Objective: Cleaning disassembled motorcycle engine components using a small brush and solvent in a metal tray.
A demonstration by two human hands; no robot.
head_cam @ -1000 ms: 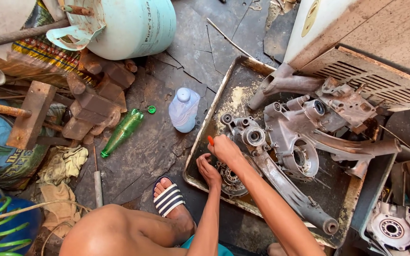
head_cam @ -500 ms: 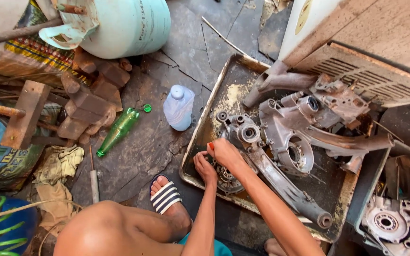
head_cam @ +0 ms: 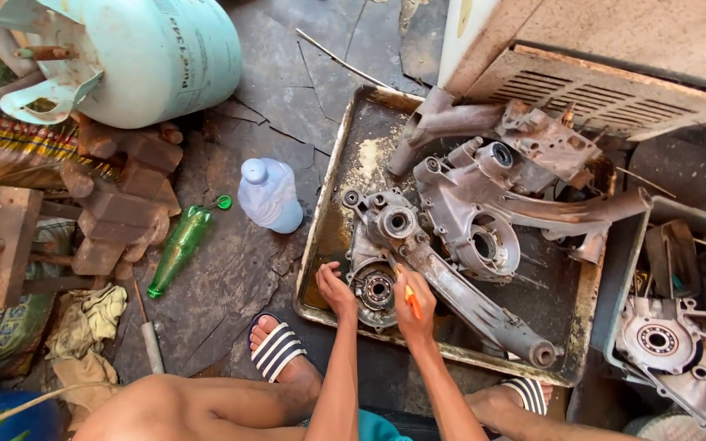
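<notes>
Your right hand [head_cam: 414,304] holds a small orange tool [head_cam: 409,299] in a closed grip, its tip at the round bearing seat of the engine casing [head_cam: 418,245]. Your left hand [head_cam: 334,290] rests on the casing's left edge, fingers curled; whether it grips anything cannot be told. The casing lies in a rusty metal tray [head_cam: 320,245] on the floor, beside a second, larger casing [head_cam: 492,212]. A plastic water bottle [head_cam: 269,196] stands just left of the tray, with a green glass bottle [head_cam: 177,249] lying further left. A pale green gas cylinder [head_cam: 157,57] lies at upper left.
</notes>
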